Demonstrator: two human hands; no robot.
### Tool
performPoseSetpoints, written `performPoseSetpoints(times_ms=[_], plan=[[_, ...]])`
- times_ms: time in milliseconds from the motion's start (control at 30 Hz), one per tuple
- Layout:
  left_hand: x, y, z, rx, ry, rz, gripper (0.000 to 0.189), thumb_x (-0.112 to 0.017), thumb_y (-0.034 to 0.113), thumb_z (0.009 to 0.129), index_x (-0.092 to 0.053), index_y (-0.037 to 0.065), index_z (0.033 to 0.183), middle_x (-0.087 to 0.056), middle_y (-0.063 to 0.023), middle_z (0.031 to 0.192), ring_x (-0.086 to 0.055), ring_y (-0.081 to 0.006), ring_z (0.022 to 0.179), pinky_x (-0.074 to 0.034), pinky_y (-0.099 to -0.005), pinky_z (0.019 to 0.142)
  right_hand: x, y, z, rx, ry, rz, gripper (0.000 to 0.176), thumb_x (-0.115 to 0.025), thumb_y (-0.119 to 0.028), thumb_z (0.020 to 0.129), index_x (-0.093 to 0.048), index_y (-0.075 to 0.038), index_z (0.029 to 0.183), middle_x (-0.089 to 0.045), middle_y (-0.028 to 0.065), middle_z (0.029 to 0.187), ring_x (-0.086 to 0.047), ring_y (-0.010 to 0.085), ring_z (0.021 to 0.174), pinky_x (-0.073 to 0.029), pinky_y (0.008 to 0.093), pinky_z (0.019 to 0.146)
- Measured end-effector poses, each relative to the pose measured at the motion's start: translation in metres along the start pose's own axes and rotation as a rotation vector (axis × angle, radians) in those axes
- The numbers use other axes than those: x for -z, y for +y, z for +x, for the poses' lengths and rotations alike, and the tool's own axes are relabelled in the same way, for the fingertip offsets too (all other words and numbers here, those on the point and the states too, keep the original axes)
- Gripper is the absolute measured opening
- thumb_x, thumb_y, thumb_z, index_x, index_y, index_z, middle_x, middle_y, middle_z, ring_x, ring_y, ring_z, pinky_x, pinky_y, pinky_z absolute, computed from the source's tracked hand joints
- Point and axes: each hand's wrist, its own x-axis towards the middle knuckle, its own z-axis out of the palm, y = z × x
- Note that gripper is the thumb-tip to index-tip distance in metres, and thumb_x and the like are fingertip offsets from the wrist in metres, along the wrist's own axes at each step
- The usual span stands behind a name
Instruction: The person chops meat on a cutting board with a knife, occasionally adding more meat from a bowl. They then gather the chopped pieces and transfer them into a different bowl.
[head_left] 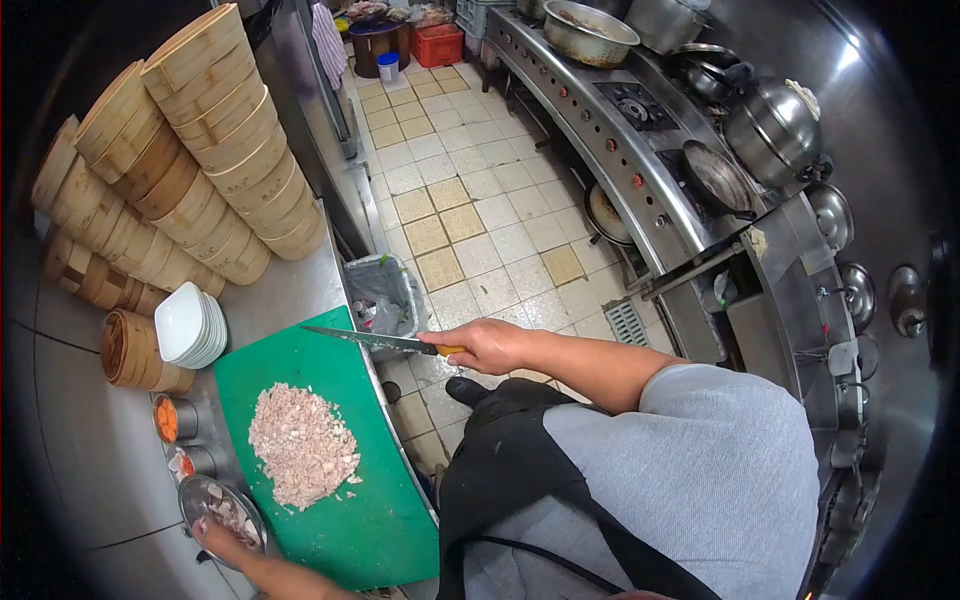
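My right hand (478,346) is clamped on one knife (375,341), its tip over one green board (385,510) bearing one pile of chopped meat (302,446). My left hand (218,537) is inside one metal bowl (200,486); I cannot tell whether it grips anything. Two small tins (189,418) stand near the board.
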Motion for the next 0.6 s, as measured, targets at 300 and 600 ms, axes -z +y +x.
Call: performPoseSetpoints(times_ms=[300, 600], plan=[[0.046, 0.067, -0.125, 0.055, -0.155, -0.408, 0.017, -0.061, 0.003, 0.082, -0.06, 0.01, 0.098, -0.065, -0.0063, 0.107, -0.059, -0.0166, 0.081, -0.049, -0.029, 0.059, -0.012, -0.022, 0.019, 0.059, -0.03, 0.052, 0.062, -0.065, -0.018, 0.098, -0.044, -0.024, 0.156, -0.07, 0.0257, 0.115, -0.067, 0.0459, 0.102, -0.053, 0.0511, 0.09], [-0.01, 0.019, -0.265, -0.48, -0.243, 0.068, 0.033, -0.071, 0.011, 0.085, -0.069, 0.003, 0.116, -0.063, -0.018, 0.124, -0.059, -0.0366, 0.112, -0.051, -0.0445, 0.095, -0.029, -0.054, 0.028, 0.153, -0.12, 0.083, 0.063, -0.067, -0.02, 0.095, -0.046, -0.023, 0.155, -0.07, 0.026, 0.11, -0.067, 0.0462, 0.102, -0.051, 0.051, 0.089]])
